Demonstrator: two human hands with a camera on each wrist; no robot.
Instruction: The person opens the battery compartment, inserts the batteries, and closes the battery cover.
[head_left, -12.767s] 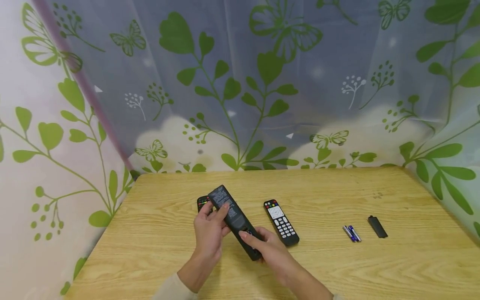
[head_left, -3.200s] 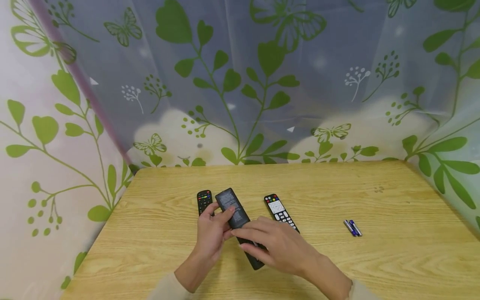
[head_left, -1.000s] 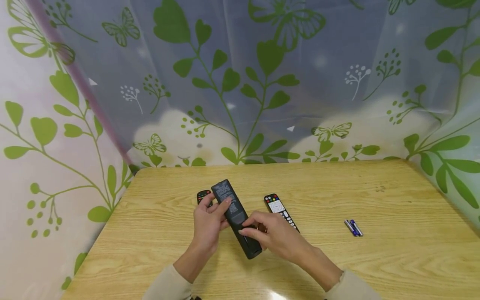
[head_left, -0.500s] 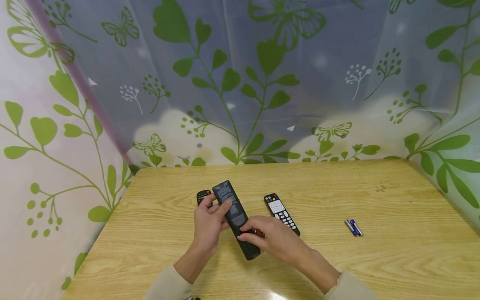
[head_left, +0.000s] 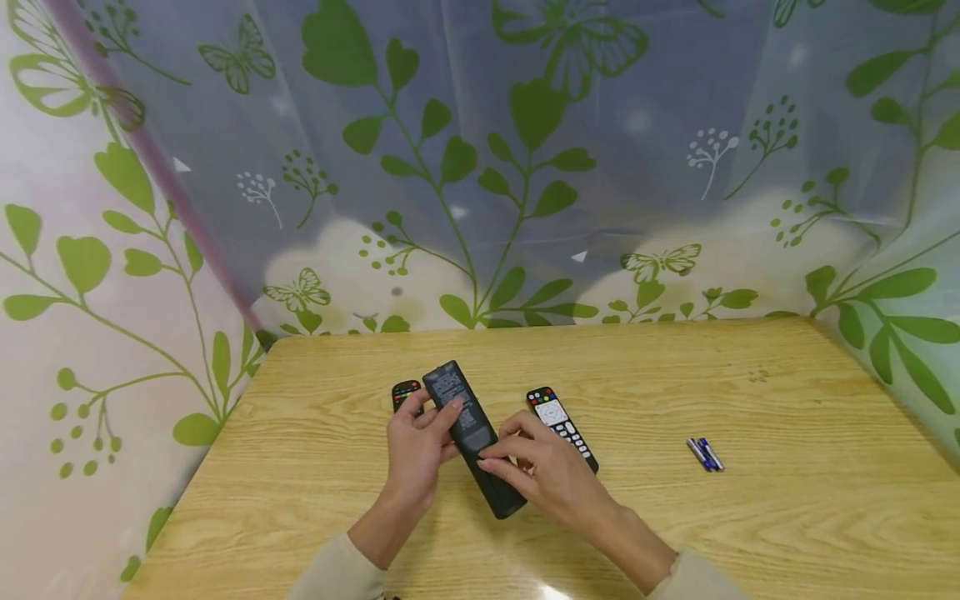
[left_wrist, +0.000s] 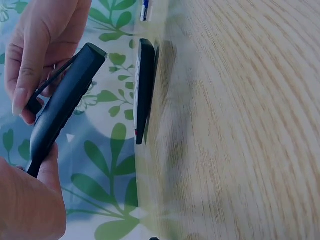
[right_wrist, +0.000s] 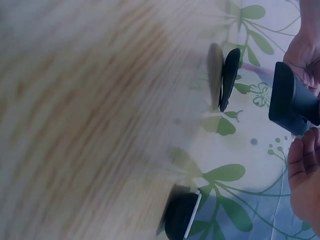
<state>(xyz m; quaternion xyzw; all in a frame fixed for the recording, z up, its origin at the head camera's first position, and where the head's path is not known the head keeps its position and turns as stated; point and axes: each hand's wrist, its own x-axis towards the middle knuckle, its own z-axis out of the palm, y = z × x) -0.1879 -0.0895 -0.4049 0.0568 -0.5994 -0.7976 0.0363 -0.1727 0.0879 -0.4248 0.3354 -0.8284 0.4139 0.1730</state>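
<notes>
A black remote control (head_left: 474,437) is held above the table, its back with a printed label facing up. My left hand (head_left: 412,450) grips its upper part, thumb across the label. At the lower half, my right hand (head_left: 558,475) pinches a thin black battery cover (left_wrist: 52,79) between thumb and fingers. In the left wrist view the cover slants away from the remote's back, its pinched end raised and its other end close to the remote's bottom end. The battery compartment is mostly hidden by the cover and fingers.
A second remote (head_left: 553,414) with white buttons lies face up behind my right hand. Another black remote (head_left: 406,388) lies partly hidden behind my left hand. Two blue and silver batteries (head_left: 705,454) lie on the wooden table (head_left: 810,517) to the right. A patterned curtain hangs behind.
The battery cover, on the table at the right in the oldest frame, is now in my right hand at the remote. Over the last second, the right fingers shift only slightly on it.
</notes>
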